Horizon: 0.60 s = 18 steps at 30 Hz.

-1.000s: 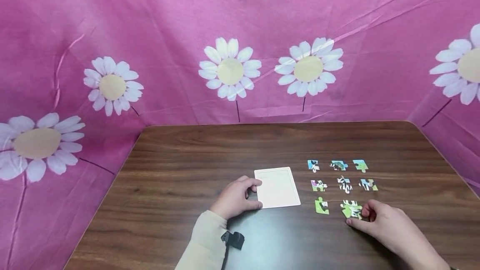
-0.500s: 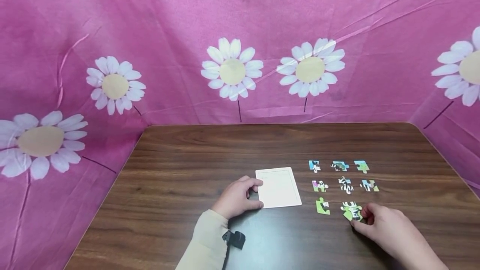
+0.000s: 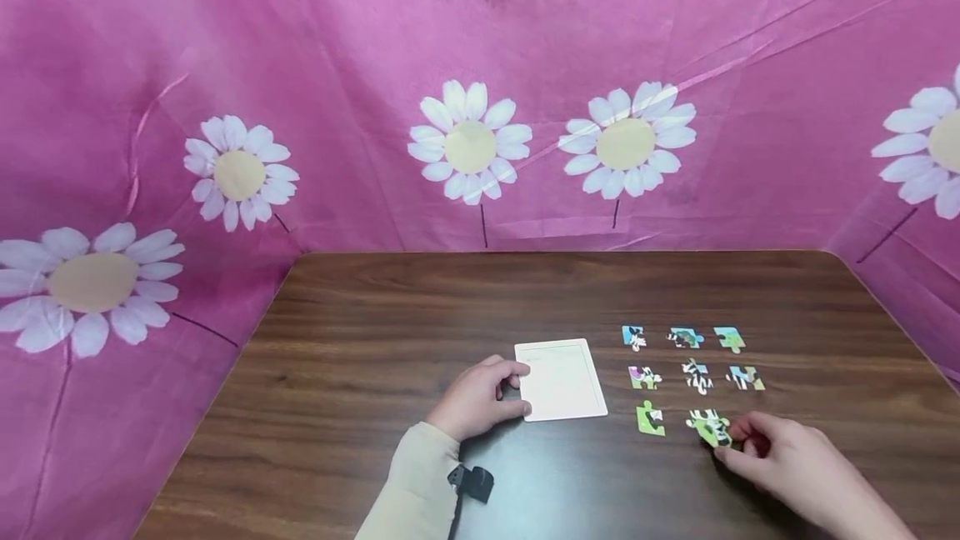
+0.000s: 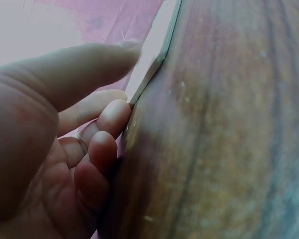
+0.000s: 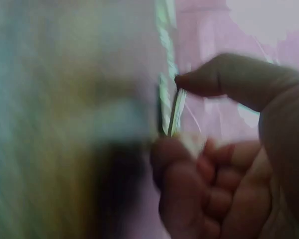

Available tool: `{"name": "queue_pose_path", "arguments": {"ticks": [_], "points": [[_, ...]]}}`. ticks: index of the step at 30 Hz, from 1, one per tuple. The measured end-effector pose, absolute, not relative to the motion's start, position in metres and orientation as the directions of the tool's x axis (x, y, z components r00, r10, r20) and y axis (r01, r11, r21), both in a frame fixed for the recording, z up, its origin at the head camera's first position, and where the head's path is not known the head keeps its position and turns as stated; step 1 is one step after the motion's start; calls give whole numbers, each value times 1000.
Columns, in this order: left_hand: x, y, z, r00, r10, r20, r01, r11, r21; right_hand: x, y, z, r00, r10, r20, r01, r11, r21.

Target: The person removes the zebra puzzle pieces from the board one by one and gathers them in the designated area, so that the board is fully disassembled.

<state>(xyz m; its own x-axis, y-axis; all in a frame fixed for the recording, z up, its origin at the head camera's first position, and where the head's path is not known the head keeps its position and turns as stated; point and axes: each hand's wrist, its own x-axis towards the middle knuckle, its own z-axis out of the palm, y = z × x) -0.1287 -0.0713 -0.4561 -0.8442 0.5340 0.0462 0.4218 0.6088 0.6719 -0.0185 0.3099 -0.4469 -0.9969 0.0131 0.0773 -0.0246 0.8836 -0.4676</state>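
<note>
My left hand (image 3: pixel 480 398) grips the left edge of a white square puzzle board (image 3: pixel 562 382). In the left wrist view its thumb lies over the board's edge (image 4: pixel 152 50), with the other fingers curled beside and below. At the right, my right hand (image 3: pixel 787 452) pinches a green jigsaw piece (image 3: pixel 718 436) between thumb and fingers. That piece is tilted up off the table and overlaps a striped green piece (image 3: pixel 703 417) behind it. The right wrist view shows the held piece (image 5: pixel 175 112) edge-on at the fingertips.
Several more jigsaw pieces lie in rows right of the board, such as a green one (image 3: pixel 650 419), a striped one (image 3: pixel 697 377) and a blue-green one (image 3: pixel 729 338). The brown wooden table (image 3: pixel 390 307) ends at a pink flowered cloth (image 3: pixel 352 148).
My right hand has moved slightly right and tipped its green piece up more steeply. The left hand stays at the board, and the whole head view has shifted a little.
</note>
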Motion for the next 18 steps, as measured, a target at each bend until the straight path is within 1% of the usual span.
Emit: {"name": "queue_pose_path", "arguments": {"ticks": [2, 5, 9, 12, 18], "points": [[-128, -71, -456, -847, 529, 49, 418, 606, 677, -16, 324, -451, -987, -2, 163, -86, 856, -510], [-127, -70, -456, -853, 518, 59, 417, 611, 673, -14, 346, -456, -975, 9, 222, -114, 836, -537], [-127, -69, -455, -849, 524, 65, 434, 621, 653, -14, 368, -459, -980, 42, 193, -61, 864, -500], [-128, -69, -456, -843, 533, 66, 445, 623, 643, -15, 376, -461, -982, 34, 184, -55, 888, -456], [-126, -69, -455, -835, 545, 74, 462, 623, 631, -20, 379, -468, -972, -39, 233, -138, 894, -427]]}}
